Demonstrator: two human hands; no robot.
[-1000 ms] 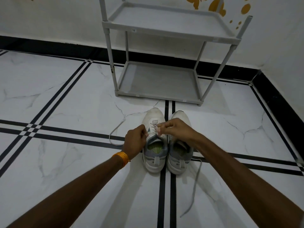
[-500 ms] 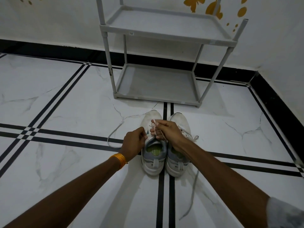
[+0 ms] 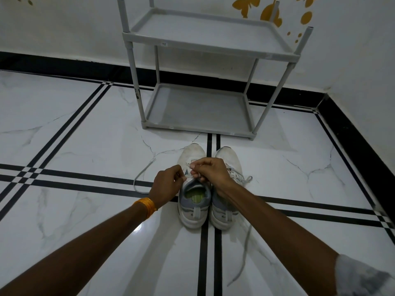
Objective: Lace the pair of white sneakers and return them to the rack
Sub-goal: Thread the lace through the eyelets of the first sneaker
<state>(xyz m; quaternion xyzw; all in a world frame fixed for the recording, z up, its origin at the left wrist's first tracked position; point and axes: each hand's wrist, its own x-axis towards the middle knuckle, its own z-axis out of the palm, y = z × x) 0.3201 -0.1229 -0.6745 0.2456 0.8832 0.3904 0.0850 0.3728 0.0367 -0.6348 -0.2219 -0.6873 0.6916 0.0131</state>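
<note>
Sneakers, a white pair, stand side by side on the marble floor (image 3: 64, 221), toes toward the grey two-tier rack (image 3: 205, 124) by the wall, heels toward the person. Going from the left: a loose end of white lace (image 3: 142, 175) trails away from the left sneaker (image 3: 193, 201) and curls across a black stripe in the floor. Next comes the left hand (image 3: 167, 185), with an orange thread band (image 3: 146, 207) on the wrist; its fingers are curled tight at the left edge of that sneaker's lacing area, pinching what looks like the lace, though the strand itself is too small to make out clearly between the fingertips. The left sneaker sits on the white tile just left of the double black line, its grey collar and greenish insole facing up. The right hand (image 3: 211, 174) reaches across over the tongue of the left sneaker, thumb and forefinger closed on a short piece of lace above the eyelets. The right sneaker (image 3: 226, 210) touches its partner, partly hidden under the right wrist; its lace is threaded and ends in a loop on its right side, and another lace (image 3: 243, 251) runs back along the floor beside the right forearm. Both shelves of the rack are bare, and yellow butterfly decals (image 3: 245, 6) mark the wall above
</note>
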